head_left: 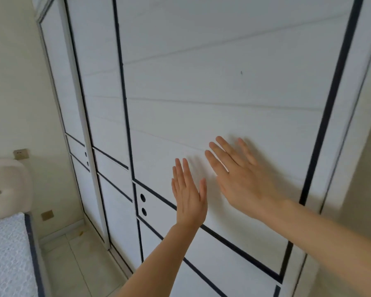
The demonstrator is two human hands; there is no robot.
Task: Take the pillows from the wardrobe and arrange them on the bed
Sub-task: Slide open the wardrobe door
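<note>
A tall white wardrobe [212, 82] with dark trim lines fills most of the head view, and its sliding doors are closed. My right hand [240, 174] lies flat against the near door panel with fingers spread. My left hand [189, 194] is held up edge-on just left of it, fingers straight, close to the same panel; contact cannot be told. Two dark round finger holes [143, 204] sit in the door to the left of my left hand. The corner of the bed [7, 254] shows at the lower left. No pillows are visible.
A padded cream headboard [7, 185] stands above the mattress at the left. Wall sockets [20, 153] sit on the cream wall behind it. A narrow strip of pale tiled floor [73, 258] runs between the bed and the wardrobe.
</note>
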